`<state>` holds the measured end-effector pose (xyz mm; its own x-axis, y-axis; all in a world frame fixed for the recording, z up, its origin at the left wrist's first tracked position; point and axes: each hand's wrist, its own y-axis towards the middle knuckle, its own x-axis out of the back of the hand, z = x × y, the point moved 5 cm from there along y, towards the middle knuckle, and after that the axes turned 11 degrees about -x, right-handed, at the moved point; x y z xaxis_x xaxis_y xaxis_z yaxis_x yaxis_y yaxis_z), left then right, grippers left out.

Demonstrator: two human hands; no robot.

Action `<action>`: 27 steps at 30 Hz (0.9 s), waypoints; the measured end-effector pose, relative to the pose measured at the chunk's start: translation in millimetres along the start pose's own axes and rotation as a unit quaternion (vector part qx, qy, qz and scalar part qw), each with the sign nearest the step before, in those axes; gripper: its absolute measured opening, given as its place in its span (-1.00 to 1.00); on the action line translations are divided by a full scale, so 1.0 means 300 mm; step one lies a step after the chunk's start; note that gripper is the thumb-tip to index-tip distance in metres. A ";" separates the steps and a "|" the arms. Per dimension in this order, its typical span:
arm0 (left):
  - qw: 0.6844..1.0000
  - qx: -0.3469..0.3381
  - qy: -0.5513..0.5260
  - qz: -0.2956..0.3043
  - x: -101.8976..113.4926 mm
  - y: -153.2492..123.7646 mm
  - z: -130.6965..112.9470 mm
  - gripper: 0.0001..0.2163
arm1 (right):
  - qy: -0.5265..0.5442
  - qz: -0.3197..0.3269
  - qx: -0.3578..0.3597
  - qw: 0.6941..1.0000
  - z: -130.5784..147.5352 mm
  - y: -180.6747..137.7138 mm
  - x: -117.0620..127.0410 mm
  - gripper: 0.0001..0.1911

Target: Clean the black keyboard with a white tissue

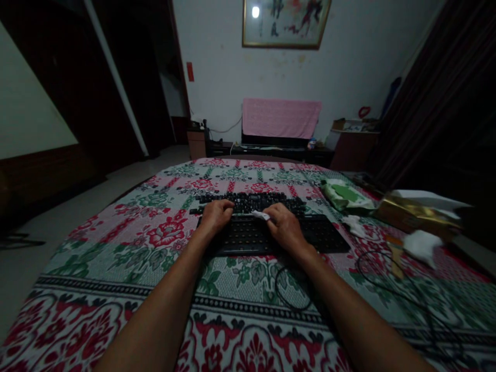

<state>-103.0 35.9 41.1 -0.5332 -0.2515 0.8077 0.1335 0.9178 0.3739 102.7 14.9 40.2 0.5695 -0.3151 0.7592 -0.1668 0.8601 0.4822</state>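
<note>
A black keyboard [318, 235] lies on a bed covered by a red, green and white flowered spread [116, 248]. Just beyond it sits a row of loose black keycaps [251, 199]. My left hand [215, 216] rests curled on the keyboard's far left edge, fingers closed against it. My right hand [284, 225] is over the keyboard's middle, pinching a small white wipe or cloth [260, 214] against the keys. The keyboard's black cable [289, 289] loops toward me on the spread.
A green and white packet [344, 196] lies right of the keyboard, with crumpled white tissues [420, 245] and a gold box [414, 217] further right. A pink cloth [281, 118] covers a television at the far wall. The floor [46, 222] lies left of the bed.
</note>
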 end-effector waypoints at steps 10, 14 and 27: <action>0.992 0.000 0.101 0.079 0.034 -0.001 0.104 -0.71 | -0.061 0.102 0.059 0.991 0.028 -0.042 -0.079 -0.75; 0.990 0.026 0.104 0.094 0.054 -0.005 0.154 -0.72 | -0.082 0.113 0.055 0.989 0.015 -0.035 -0.094 -0.76; 0.982 0.109 0.112 0.104 0.056 -0.032 0.182 -0.75 | -0.062 0.103 0.042 0.992 -0.014 -0.026 -0.104 -0.77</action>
<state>-158.9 39.6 26.3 -0.3125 -0.0912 0.9455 0.0245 0.9943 0.1040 89.7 19.7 10.8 0.4141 -0.1876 0.8907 -0.3395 0.8761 0.3424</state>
